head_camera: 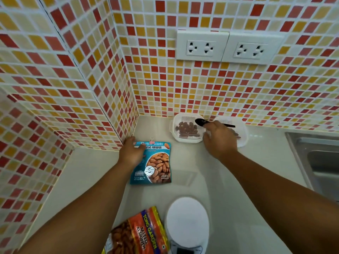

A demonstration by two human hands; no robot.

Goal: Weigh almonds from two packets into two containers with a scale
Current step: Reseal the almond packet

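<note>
Right grip (pixel 219 139): pinched black spoon (pixel 201 122) over almond container (pixel 187 128)
Left grip (pixel 132 150): fingers flat on blue packet (pixel 152 163)
Scale (pixel 187 220): on worktop (pixel 88 173)

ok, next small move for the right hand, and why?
Probably set the spoon down. Both containers already hold almonds, the scale is bare, and the blue packet under the left hand is clipped shut. The right hand seems done scooping.
</note>
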